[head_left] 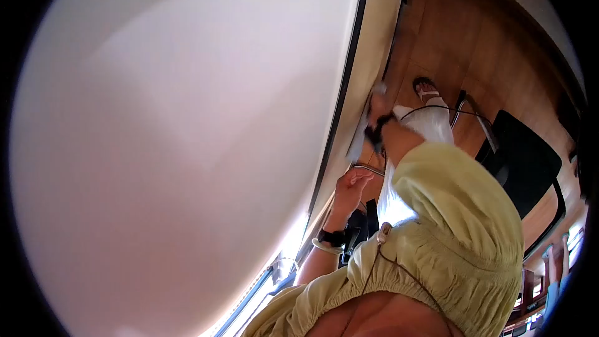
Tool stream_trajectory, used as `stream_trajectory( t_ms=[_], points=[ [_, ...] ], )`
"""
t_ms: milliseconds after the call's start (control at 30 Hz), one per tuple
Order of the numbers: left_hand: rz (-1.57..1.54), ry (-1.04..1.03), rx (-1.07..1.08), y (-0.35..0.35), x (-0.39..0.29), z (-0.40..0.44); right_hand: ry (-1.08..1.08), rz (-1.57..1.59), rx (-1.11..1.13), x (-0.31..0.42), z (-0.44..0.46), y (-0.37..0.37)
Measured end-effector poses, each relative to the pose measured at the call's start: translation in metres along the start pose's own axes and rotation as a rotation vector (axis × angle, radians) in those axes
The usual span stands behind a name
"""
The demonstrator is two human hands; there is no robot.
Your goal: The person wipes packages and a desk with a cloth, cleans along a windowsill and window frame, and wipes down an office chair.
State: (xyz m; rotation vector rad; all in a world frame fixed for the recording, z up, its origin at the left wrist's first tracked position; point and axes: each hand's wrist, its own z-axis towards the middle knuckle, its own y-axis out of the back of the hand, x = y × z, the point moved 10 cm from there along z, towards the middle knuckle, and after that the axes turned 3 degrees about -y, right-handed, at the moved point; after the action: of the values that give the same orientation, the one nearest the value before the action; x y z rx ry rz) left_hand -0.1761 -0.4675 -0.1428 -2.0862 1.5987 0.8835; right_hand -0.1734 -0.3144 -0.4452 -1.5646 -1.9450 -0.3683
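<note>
White, smooth and faintly shadowed, a large panel (187,118) takes up the left half of the view, closed off by a dark edge strip (342,93) with a beige band (373,31) beyond it. The person's right hand (379,107), a black band (376,134) on its wrist, is down beside that band; it is blurred, so I cannot tell how its fingers are set. Just beside it, against the beige side, is a pale, bluish-grey item (357,142), also smeared, and whether the hand grips it or merely passes close is unclear. Nearer the body, the left hand (351,186) hangs close to the panel's edge, fingers held together and loosely bent. A dark watch (332,237) and a pale bangle (326,248) circle that wrist. Crowding the right side is a black chair (530,162) on a metal frame, near the white trousers (430,122), while a thin dark cable (449,107) arcs from the trouser leg toward the chair. One sandalled foot (427,89) stands on the brown wooden floor (468,31). Low on the left, bright light comes from beside the panel; at the far lower right, another person (553,287) is partly visible, well apart.
</note>
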Motion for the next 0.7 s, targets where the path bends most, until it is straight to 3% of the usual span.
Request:
stream_trajectory(
  t_ms=[67,167,233,333,400,500,600,700],
  points=[
    [-0.052,-0.037,-0.002,-0.006,-0.003,0.005,0.185,-0.255,-0.153,0.058,0.043,0.055],
    [-0.031,0.07,0.069,-0.018,0.008,0.002,0.401,-0.573,-0.349,0.137,0.072,0.105],
    [-0.066,-0.016,0.11,-0.016,0.003,0.0,0.453,-0.599,-0.413,0.169,0.074,0.11],
    [-0.094,-0.055,0.127,-0.009,0.025,-0.014,0.206,-0.135,-0.346,0.164,0.057,0.098],
    [-0.022,-0.03,0.148,-0.005,0.025,-0.022,0.115,0.512,-0.19,0.196,-0.012,0.06],
    [0.051,-0.079,0.142,0.012,0.03,-0.038,0.214,0.544,-0.232,0.176,-0.069,0.021],
    [0.125,-0.157,0.075,0.024,0.025,-0.044,0.195,0.529,-0.125,0.16,-0.106,-0.011],
    [0.151,-0.209,0.047,0.039,0.034,-0.048,-0.072,0.425,-0.044,0.128,-0.144,-0.042]
  ],
)
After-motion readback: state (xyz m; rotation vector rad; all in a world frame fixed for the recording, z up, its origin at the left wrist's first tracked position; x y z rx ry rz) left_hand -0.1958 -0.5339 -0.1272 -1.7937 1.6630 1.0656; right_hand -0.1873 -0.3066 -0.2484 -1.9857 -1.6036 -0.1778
